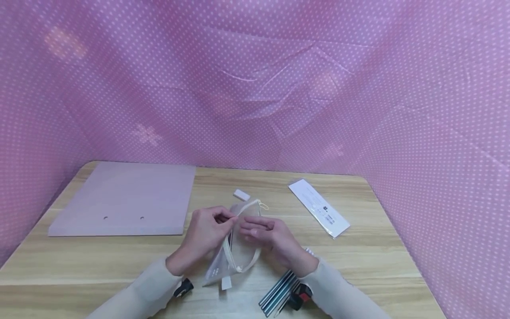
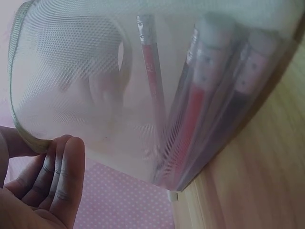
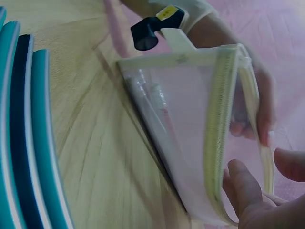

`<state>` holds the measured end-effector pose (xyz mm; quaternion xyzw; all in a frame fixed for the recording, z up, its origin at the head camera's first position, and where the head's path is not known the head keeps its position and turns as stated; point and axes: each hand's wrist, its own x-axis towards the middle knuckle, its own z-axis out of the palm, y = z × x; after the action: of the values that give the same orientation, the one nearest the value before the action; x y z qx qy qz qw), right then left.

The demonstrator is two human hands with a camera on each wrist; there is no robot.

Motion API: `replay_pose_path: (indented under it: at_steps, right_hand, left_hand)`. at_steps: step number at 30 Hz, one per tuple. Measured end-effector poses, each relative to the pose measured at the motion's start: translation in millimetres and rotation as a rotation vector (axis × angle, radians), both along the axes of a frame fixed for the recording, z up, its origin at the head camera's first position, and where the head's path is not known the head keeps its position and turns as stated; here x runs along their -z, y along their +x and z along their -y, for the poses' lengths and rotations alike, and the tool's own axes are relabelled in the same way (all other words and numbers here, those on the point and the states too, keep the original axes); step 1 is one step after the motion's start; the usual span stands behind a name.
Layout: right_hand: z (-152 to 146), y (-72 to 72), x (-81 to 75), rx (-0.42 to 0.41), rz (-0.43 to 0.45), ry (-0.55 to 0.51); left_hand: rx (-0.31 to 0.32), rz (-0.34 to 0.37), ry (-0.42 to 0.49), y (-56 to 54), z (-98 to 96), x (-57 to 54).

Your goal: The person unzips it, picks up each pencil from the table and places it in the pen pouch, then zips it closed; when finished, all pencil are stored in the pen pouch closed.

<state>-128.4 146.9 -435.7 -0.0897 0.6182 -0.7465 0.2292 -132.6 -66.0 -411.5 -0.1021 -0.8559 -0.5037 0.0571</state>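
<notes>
Mesh zip pouch (image 1: 218, 267) being held with its mouth apart. The pouch is being rested at a tilt on the surface (image 1: 370, 261) and is being taken as the dial's centre; upright-leaning pencils (image 2: 193, 109) are being enclosed by its mesh. From nine o'clock, one zip edge (image 3: 250, 90) is being pinched between thumb and fingertips by the left hand (image 1: 209, 230). From three o'clock, the right hand (image 1: 275, 237) is being held at the mouth with fingers extended and thumb apart; whether the facing zip edge (image 3: 220, 124) is being pressed by it cannot be told. Loose striped pencils (image 1: 280, 291) are being carried by the surface between four and five o'clock, and a small white block (image 1: 241, 194) at twelve.

For sound handling, a light, steady pinch is being advised, the thin mesh being judged liable to fold inward. Gentle outward spreading by the right fingers is being preferred to pulling, so that the pouch is not being tipped and the enclosed pencils are not being slid towards the opening.
</notes>
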Motion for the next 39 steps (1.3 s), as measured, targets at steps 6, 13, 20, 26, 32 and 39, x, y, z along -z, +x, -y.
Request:
replay_pose_path:
  at_steps: [6,13,20,26,32,39]
  right_hand:
    - [-13.8,-1.2,-4.4,0.006,0.060,-0.073]
    - [-34.8,-2.5,-2.3,0.006,0.077,-0.102]
    - [-63.6,-6.6,1.8,-0.012,0.032,-0.011]
    - [-92.7,-9.6,5.2,-0.133,-0.096,0.282]
    - [-107.0,-7.4,3.9,-0.354,-0.313,0.550]
    - [-111.4,-3.4,3.2,-0.617,-0.485,0.703]
  left_hand:
    - [-0.005,0.018,0.008,-1.2,0.3,0.3]
    - [-0.014,0.061,0.012,-0.2,-0.7,1.5]
    - [-0.013,0.063,0.018,0.4,0.0,0.6]
    - [-0.016,0.042,0.014,-0.5,0.6,1.0]
    - [-0.013,0.042,0.010,-0.3,0.8,1.0]
    - [-0.010,0.056,0.025,0.8,-0.2,0.1]
